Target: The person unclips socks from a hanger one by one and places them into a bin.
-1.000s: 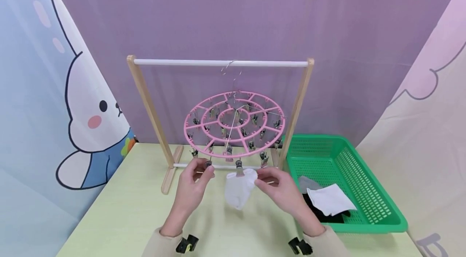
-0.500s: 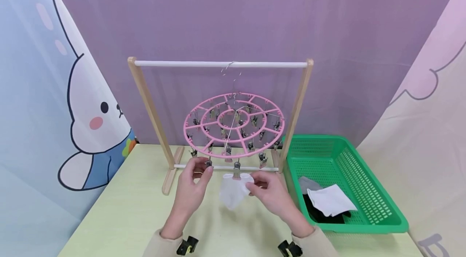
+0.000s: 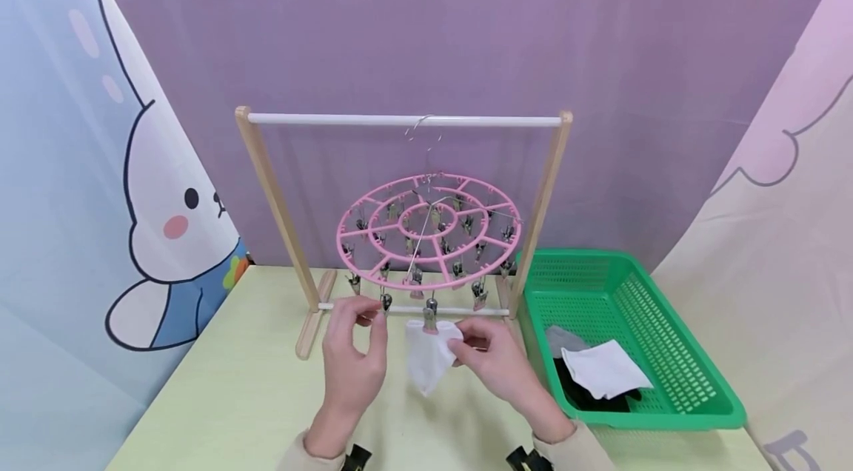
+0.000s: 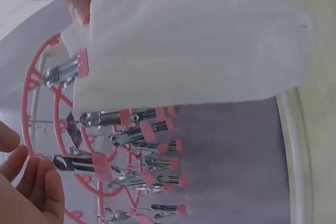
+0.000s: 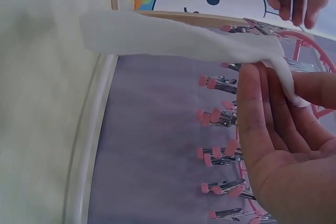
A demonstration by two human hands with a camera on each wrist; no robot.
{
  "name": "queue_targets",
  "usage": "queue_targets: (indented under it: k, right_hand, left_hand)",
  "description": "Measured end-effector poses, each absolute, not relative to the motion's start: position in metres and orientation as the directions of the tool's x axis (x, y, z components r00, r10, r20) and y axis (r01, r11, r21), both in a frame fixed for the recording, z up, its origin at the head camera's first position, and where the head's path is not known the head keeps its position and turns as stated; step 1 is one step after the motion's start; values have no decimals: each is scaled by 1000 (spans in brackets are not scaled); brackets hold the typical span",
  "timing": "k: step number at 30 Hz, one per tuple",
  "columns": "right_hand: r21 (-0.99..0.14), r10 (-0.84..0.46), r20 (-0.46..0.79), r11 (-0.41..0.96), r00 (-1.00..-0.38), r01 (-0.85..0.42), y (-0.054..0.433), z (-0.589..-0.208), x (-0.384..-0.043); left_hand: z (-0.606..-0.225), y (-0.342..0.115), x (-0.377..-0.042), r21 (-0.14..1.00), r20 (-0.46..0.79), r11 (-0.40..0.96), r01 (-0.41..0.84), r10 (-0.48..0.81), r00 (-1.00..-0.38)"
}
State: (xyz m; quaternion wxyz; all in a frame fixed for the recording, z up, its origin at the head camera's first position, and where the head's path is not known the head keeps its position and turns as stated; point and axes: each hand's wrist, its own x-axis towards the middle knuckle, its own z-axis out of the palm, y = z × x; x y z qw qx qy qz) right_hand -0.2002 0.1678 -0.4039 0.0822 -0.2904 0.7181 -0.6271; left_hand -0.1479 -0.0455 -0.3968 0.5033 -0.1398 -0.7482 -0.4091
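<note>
A white sock (image 3: 426, 356) hangs by its cuff from one metal clip with pink tips (image 4: 68, 69), at the front of the pink round clip hanger (image 3: 346, 255). My right hand (image 3: 496, 356) pinches the cuff's right corner between thumb and fingers, as the right wrist view (image 5: 286, 135) also shows. Left of the sock, my left hand (image 3: 356, 352) is beside a neighbouring clip (image 4: 81, 163). In the left wrist view its fingers (image 4: 39, 182) are loosely bent, apart from that clip, with nothing between them.
The hanger hooks over the white rod (image 3: 333, 118) of a wooden-legged stand (image 3: 276, 204); several clips dangle from its rings. A green basket (image 3: 666, 308) at right holds a white cloth item (image 3: 606, 369) with grey and black ones. A purple curtain (image 3: 400, 27) hangs behind.
My left hand has come off the neighbouring clip, its thumb and fingers spreading apart. My right hand and the sock's cuff have shifted slightly left, the pinch kept.
</note>
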Motion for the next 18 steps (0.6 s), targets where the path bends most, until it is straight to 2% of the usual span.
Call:
queue_targets:
  k: [4, 9, 13, 16, 18]
  right_hand:
    - [-952, -527, 238, 40, -816, -303, 167, -403, -199]
    - [-953, -546, 228, 43, -806, -299, 166, -402, -199]
    - [-955, -554, 218, 49, -803, -293, 166, -401, -199]
    - [-958, -563, 208, 49, -800, -284, 167, -400, -198]
    - [-959, -569, 203, 47, -797, -278, 167, -400, -198]
  left_hand:
    - [-398, -38, -148, 447, 863, 604, 660, -99, -495]
    - [-397, -31, -147, 499, 801, 582, 642, -26, -598]
    - [-393, -28, -148, 617, 687, 536, 577, -9, -727]
    - [-389, -26, -150, 736, 555, 476, 481, -19, -832]
    - [-387, -26, -152, 800, 475, 434, 415, -32, -880]
